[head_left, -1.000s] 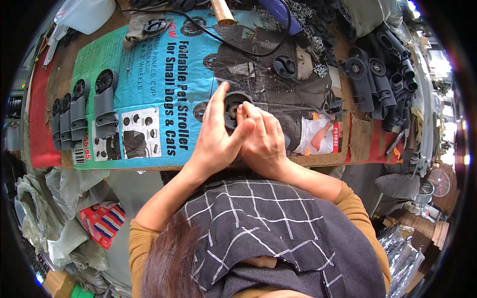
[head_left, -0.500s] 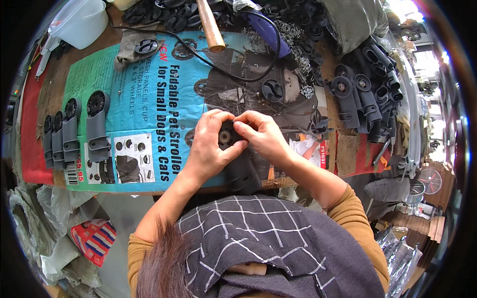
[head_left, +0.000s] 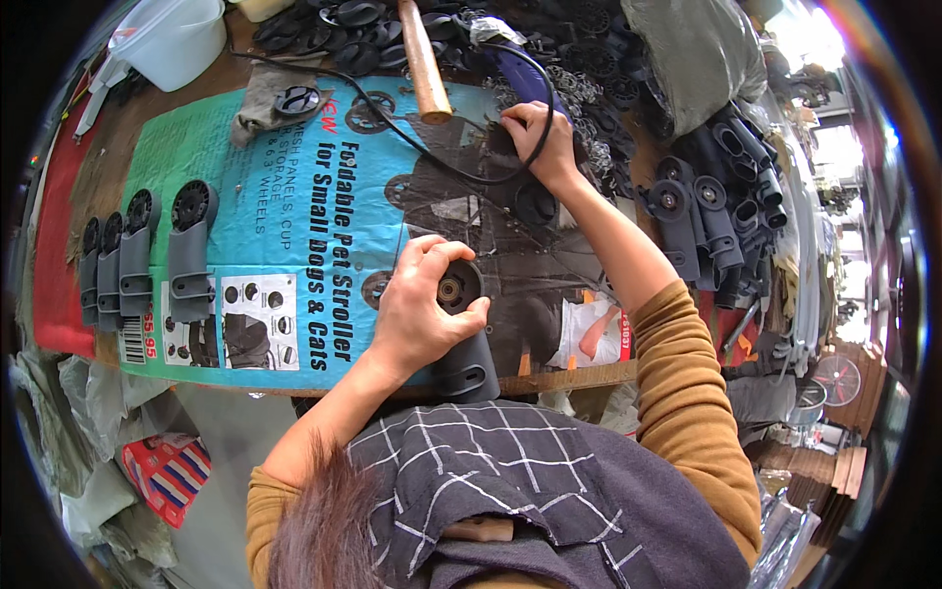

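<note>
My left hand point(head_left: 412, 312) is closed around the black wheel point(head_left: 467, 291) of a dark grey caster bracket point(head_left: 471, 369), near the table's front edge. A round bearing shows at the wheel's centre, and the bracket points toward me. Farther out, my right hand point(head_left: 547, 147) has its fingers curled together beside a blue-purple tool point(head_left: 520, 74) and a heap of small metal clips point(head_left: 572, 93). Whatever its fingertips pinch, if anything, is too small to make out. A black cable point(head_left: 422, 149) loops past this hand.
Several finished-looking wheel brackets point(head_left: 190, 250) stand on the left. A wooden handle point(head_left: 424, 69) points toward me from the back. Grey brackets point(head_left: 726, 211) are piled at right, black wheel parts point(head_left: 358, 44) at the back. A white tub point(head_left: 172, 44) sits at the far left.
My right hand has left the wheel and moved forward and to the right, toward the tool and metal clips. My left hand still holds the wheel bracket, slightly nearer to me.
</note>
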The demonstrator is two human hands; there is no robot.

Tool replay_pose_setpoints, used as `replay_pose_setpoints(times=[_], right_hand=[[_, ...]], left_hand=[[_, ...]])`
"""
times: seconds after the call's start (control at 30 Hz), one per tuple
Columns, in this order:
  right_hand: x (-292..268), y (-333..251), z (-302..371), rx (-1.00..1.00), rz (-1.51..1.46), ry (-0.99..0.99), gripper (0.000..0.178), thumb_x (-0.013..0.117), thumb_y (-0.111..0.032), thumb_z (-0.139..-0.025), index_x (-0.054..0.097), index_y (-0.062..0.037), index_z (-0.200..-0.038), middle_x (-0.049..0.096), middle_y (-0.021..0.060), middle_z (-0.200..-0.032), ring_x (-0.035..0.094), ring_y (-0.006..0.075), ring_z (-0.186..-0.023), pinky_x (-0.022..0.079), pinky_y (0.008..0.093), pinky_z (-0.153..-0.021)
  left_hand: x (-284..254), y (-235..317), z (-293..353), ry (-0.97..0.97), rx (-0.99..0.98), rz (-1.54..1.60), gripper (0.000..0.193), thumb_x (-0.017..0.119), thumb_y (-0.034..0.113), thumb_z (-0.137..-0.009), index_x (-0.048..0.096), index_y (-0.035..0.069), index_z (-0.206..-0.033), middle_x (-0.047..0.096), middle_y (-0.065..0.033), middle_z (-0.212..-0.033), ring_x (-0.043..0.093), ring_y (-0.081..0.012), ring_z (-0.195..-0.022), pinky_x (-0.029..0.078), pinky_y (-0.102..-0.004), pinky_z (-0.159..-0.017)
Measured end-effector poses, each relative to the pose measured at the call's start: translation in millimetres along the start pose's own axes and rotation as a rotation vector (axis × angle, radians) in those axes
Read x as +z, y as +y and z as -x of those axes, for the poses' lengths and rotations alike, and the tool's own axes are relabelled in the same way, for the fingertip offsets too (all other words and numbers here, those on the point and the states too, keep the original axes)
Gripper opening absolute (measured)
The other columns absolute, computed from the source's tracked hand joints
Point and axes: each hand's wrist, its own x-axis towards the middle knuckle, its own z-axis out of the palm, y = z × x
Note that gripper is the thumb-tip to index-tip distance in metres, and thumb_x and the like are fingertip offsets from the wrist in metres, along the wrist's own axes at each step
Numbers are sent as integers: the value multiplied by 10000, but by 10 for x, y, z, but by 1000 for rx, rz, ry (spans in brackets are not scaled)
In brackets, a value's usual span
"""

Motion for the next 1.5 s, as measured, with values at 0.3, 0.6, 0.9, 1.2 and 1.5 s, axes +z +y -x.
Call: replay_pose_setpoints(times=[0.3, 0.6, 0.9, 1.2, 1.5], right_hand=[[133, -19, 90, 50, 169, 19, 146, 657, -150, -856, 689, -8, -864, 647, 185, -885, 646, 378, -842, 513, 451, -773], [88, 22, 102, 85, 160, -48, 167, 655, -180, -848, 679, -19, -884, 665, 175, -884, 651, 370, -859, 511, 443, -774], [-384, -57, 605, 272, -29, -76, 174, 646, -170, -859, 694, -12, -913, 675, 155, -852, 661, 297, -780, 507, 366, -730], [-26, 44, 167, 4, 103, -59, 109, 677, -154, -829, 675, -47, -846, 660, 149, -865, 644, 362, -857, 505, 443, -778], [-515, -520, 689, 328, -2, 67, 152, 679, -157, -875, 663, -6, -876, 632, 79, -759, 609, 172, -691, 472, 308, -641]], left_hand=[[3, -35, 0, 18, 35, -5, 493, 796, 184, -641, 622, 83, -1091, 549, -143, -1133, 594, -315, -1020, 508, -384, -868], [17, -42, 8, 29, 36, -12, 483, 786, 152, -647, 608, 52, -1084, 554, -142, -1100, 569, -295, -1034, 481, -368, -905], [21, -48, 17, 36, 25, -3, 484, 791, 168, -648, 619, 67, -1089, 554, -134, -1112, 584, -296, -1022, 497, -375, -884], [22, -60, 9, 34, 39, -17, 506, 799, 232, -660, 629, 102, -1119, 552, -151, -1159, 608, -330, -1031, 516, -405, -876], [17, -84, 1, 40, 77, -18, 500, 796, 230, -664, 622, 93, -1113, 565, -146, -1128, 607, -336, -1012, 515, -409, -861]])
